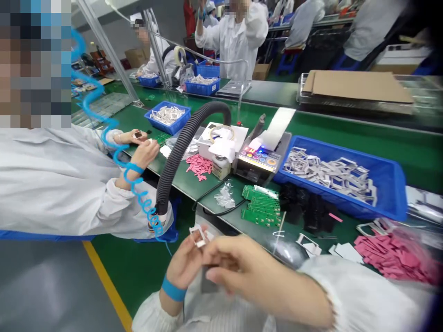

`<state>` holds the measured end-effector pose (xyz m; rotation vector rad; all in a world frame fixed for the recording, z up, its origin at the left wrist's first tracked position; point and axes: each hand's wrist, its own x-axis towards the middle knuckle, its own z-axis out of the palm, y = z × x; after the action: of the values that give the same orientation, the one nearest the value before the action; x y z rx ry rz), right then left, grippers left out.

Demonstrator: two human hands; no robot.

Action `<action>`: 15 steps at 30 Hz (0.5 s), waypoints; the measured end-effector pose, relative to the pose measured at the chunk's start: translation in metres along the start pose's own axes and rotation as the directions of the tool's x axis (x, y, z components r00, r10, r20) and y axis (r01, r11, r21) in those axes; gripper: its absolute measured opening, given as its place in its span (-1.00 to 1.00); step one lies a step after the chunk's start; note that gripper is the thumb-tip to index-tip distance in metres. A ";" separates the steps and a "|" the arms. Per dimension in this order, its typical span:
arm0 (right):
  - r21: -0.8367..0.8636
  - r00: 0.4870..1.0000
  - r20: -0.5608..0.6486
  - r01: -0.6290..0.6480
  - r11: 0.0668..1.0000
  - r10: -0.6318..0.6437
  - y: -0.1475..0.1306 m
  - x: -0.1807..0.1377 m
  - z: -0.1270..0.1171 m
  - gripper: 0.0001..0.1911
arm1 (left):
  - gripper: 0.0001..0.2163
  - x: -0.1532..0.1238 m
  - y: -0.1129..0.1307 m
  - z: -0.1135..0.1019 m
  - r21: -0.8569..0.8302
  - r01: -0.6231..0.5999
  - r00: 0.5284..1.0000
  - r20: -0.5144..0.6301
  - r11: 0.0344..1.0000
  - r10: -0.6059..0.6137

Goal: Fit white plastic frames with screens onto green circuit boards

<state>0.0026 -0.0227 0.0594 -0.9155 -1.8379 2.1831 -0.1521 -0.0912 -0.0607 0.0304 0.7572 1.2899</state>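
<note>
While the left hand (pixel 183 265) is positioned just off the front edge of the green bench (pixel 194 185), its fingers grasp a small white frame (pixel 198 236) by the lower part, leaving the upper edge exposed. The right hand (pixel 240 265) is alongside, fingers bent and close to the frame's lower corner; whether they grip anything cannot be determined.

Leftward, green floor (pixel 121 272) forms an open gap between the left hand and the co-worker's sleeve (pixel 90 189). A coiled blue cord (pixel 140 196) and a black duct (pixel 175 157) border this gap toward the bench.

Forward, circuit boards (pixel 261 207) lie near the bench edge, with the blue bin (pixel 389 184) behind them. Rightward, pink strips (pixel 391 253) lie near the right sleeve (pixel 360 290), narrowing the room on that side.
</note>
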 end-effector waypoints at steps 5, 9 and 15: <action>-0.554 0.820 -0.288 0.280 0.784 -0.496 0.028 -0.058 -0.045 -0.86 | -0.63 0.000 -0.023 0.063 0.098 0.156 0.907 0.380 0.983 -0.182; -0.583 0.687 -0.461 0.241 0.775 -0.561 0.045 -0.080 -0.059 -0.81 | -0.66 0.008 -0.033 0.105 0.225 0.224 0.825 0.474 0.948 -0.307; -0.540 0.651 -0.548 0.204 0.816 -0.525 0.055 -0.102 -0.072 -0.84 | -0.69 0.017 -0.053 0.133 0.305 0.210 0.803 0.487 0.929 -0.342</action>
<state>0.1376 -0.0238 0.0393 -1.0820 -1.8910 0.9741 -0.0359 -0.0418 0.0100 0.4436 0.4032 0.8375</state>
